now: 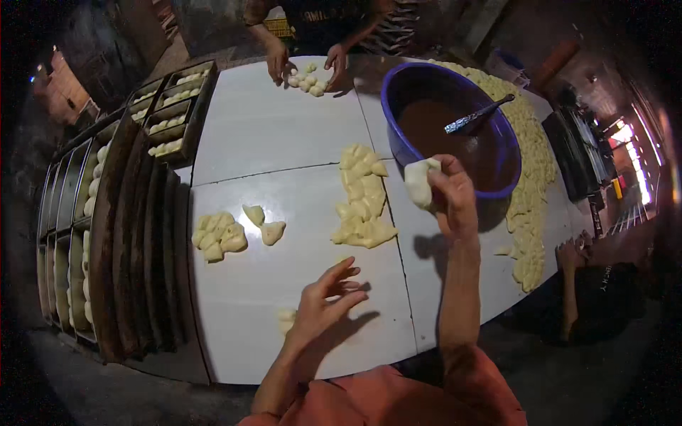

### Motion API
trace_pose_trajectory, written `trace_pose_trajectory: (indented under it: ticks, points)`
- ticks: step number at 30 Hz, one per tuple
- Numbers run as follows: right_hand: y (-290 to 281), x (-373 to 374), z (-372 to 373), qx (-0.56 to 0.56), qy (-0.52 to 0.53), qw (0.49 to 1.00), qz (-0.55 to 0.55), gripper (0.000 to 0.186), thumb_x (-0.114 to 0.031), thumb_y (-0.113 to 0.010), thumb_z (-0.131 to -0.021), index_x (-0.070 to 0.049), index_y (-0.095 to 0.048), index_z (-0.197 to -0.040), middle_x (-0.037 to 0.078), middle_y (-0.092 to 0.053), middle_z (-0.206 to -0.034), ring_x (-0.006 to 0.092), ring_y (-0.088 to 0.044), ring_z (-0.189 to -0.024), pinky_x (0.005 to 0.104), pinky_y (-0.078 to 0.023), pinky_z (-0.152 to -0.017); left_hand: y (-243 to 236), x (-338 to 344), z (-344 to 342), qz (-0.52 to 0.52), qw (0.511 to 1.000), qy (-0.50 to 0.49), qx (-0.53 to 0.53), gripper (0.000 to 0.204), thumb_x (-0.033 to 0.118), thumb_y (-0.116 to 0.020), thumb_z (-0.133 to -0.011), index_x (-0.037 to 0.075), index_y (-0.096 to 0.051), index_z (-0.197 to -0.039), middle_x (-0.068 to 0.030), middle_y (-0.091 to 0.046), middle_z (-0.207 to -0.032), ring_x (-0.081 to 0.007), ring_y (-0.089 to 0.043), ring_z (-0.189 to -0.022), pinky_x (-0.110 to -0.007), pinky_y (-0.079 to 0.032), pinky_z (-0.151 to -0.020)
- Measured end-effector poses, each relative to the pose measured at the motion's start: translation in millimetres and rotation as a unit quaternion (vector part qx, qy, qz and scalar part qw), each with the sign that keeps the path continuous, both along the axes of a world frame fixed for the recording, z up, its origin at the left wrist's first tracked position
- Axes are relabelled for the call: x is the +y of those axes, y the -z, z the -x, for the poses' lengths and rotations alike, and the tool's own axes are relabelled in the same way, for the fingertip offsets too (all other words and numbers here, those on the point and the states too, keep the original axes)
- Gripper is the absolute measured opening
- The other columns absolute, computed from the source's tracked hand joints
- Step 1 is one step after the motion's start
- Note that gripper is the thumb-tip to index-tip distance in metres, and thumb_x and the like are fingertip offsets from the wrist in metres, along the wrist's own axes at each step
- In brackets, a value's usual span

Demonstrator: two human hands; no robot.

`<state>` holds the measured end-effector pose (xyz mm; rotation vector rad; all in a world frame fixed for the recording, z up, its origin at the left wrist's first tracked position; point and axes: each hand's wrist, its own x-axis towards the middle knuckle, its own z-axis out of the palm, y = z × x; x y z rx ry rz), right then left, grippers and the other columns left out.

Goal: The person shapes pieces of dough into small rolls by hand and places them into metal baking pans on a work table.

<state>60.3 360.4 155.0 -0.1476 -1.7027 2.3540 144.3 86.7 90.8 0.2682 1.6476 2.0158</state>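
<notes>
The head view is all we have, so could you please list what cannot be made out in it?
- Dough piece: mostly hidden behind the left hand.
- Spoon bowl: sunk in the brown filling of the blue bowl.
- Co-worker's upper body: cut off by the top edge.
- Trays: rolls too small, dim.

One blue bowl with one spoon in it. One dough piece in my right hand. Two folded dough pieces lying apart on the counter. Four hands in view: my two, another person's two.
</notes>
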Motion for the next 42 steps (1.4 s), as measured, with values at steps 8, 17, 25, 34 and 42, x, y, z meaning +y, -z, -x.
trace_pose_trajectory:
  ticks: [8,17,25,34,42]
  points:
    - [34.0,120.8,91.1,-0.14,-0.104,0.809,-0.562,0.032,-0.029,-0.061,-0.094,-0.001,-0.062,-0.11,0.011,-0.069,-0.1,0.0208,-0.065,-0.094,0.0381,-0.051,-0.082,6.0,-35.9,7.4,0.077,0.986,-0.14,-0.051,0.042,0.006,-0.065,-0.095,-0.001,-0.056,-0.135,-0.0156,-0.066,-0.124,-0.0203,-0.067,-0.105,-0.035,-0.054,-0.093]
    - [38.7,147.6,100.7,-0.244,-0.238,0.849,-0.405,0.021,-0.027,-0.064,-0.096,-0.005,-0.064,-0.096,0.0,-0.06,-0.081,0.0079,-0.055,-0.07,0.0254,-0.046,-0.061,-14.3,-23.1,13.3,0.105,0.987,-0.079,-0.096,0.041,0.01,-0.065,-0.095,-0.002,-0.057,-0.133,-0.0169,-0.067,-0.123,-0.022,-0.067,-0.105,-0.037,-0.055,-0.093]
    - [-14.9,51.8,43.0,-0.101,-0.092,0.991,0.001,0.017,-0.024,-0.066,-0.096,-0.009,-0.059,-0.1,-0.001,-0.061,-0.082,0.0083,-0.062,-0.07,0.0235,-0.053,-0.063,-8.5,28.0,41.1,0.002,0.997,-0.035,-0.068,0.042,0.022,-0.063,-0.1,-0.003,-0.057,-0.133,-0.0152,-0.067,-0.124,-0.0228,-0.067,-0.108,-0.033,-0.053,-0.09]
    - [47.0,-74.9,-21.8,-0.131,-0.141,0.967,0.164,0.021,-0.017,-0.058,-0.102,-0.004,-0.053,-0.119,0.003,-0.064,-0.1,0.0089,-0.066,-0.081,0.0221,-0.058,-0.069,-2.7,36.9,41.3,-0.163,0.96,-0.119,-0.192,0.043,0.037,-0.049,-0.106,0.001,-0.06,-0.127,-0.0079,-0.068,-0.114,-0.0186,-0.063,-0.105,-0.038,-0.053,-0.092]
    - [57.6,-140.0,-66.6,-0.081,-0.169,0.98,-0.071,0.062,0.005,-0.07,-0.081,-0.004,-0.049,-0.138,0.007,-0.06,-0.122,0.0166,-0.06,-0.112,0.0292,-0.051,-0.094,22.2,-29.4,29.7,-0.19,0.919,-0.276,-0.206,0.03,0.026,-0.067,-0.097,0.002,-0.061,-0.115,-0.0075,-0.065,-0.106,-0.0157,-0.063,-0.086,-0.035,-0.057,-0.069]
